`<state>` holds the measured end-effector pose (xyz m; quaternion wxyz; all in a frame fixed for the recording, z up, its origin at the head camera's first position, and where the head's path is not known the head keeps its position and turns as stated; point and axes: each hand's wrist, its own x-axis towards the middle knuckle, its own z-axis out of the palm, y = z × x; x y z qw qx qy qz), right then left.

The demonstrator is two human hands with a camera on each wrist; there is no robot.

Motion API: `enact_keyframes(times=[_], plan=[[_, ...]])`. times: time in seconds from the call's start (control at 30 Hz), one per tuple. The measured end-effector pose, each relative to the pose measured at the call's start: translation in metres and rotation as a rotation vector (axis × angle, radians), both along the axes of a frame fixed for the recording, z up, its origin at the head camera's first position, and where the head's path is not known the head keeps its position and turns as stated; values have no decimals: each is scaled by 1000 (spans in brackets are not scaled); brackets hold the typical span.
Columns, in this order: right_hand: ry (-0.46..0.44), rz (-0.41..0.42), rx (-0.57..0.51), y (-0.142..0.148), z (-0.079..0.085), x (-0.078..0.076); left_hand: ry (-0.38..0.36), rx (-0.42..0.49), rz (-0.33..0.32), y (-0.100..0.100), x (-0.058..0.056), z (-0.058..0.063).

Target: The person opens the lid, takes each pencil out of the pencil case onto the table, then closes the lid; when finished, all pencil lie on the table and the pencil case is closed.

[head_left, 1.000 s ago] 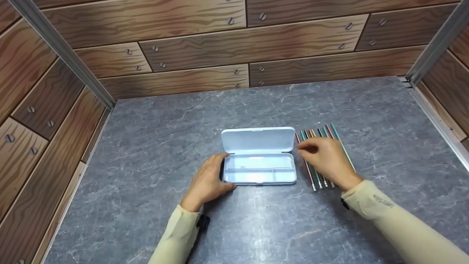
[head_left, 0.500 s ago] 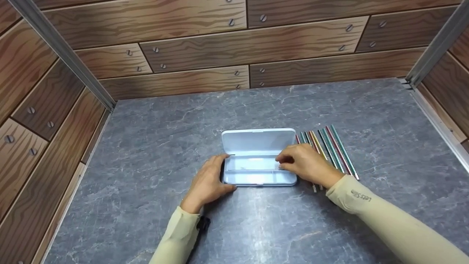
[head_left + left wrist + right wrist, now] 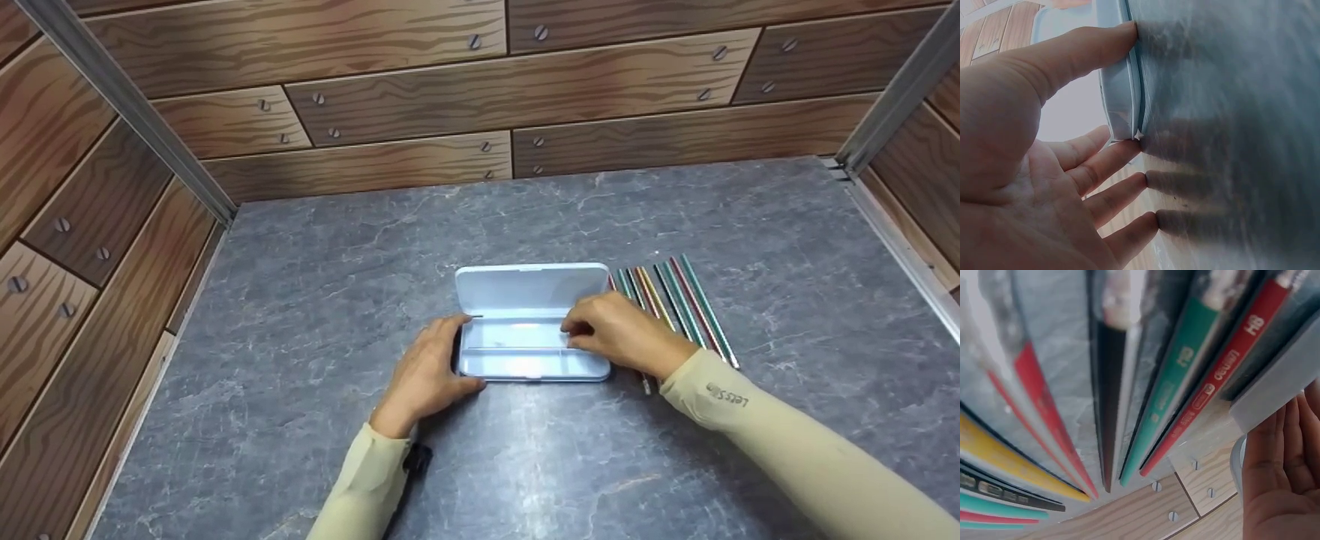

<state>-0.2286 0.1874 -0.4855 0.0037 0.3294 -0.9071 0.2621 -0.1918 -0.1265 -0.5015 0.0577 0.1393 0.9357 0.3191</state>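
A pale blue pencil case (image 3: pixel 517 367) lies on the table with its hinged lid (image 3: pixel 517 289) raised at the back. Its tray has a long divider, with a short cross divider toward the right. My left hand (image 3: pixel 427 367) grips the left end, the thumb at the front corner and the fingers at the back corner. In the left wrist view the thumb (image 3: pixel 1089 48) presses along the case's side. Over the right end, my right hand (image 3: pixel 626 334) reaches into the tray with bent fingers. The case wall partly hides those fingers (image 3: pixel 1269 461) in the right wrist view; whether they hold anything I cannot tell.
Right of the case, several pencils lie side by side, among them a green pencil (image 3: pixel 1176 377), a red pencil (image 3: pixel 1224 365) and a yellow pencil (image 3: pixel 1016 455). My right forearm covers their near ends. A wood-patterned wall (image 3: pixel 397 112) stands behind the grey table (image 3: pixel 337 255).
My right hand has moved left from above the pencils into the right end of the case, uncovering more of the pencils. The left hand has stayed at the case's left end.
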Motion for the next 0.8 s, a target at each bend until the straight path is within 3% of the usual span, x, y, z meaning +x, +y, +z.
enact_keyframes(times=[0.27, 0.8], plan=[[118, 6, -5, -3, -8, 4, 7, 0, 2, 0, 0, 0], [60, 4, 1, -3, -10, 4, 16, -4, 4, 1, 0, -1]])
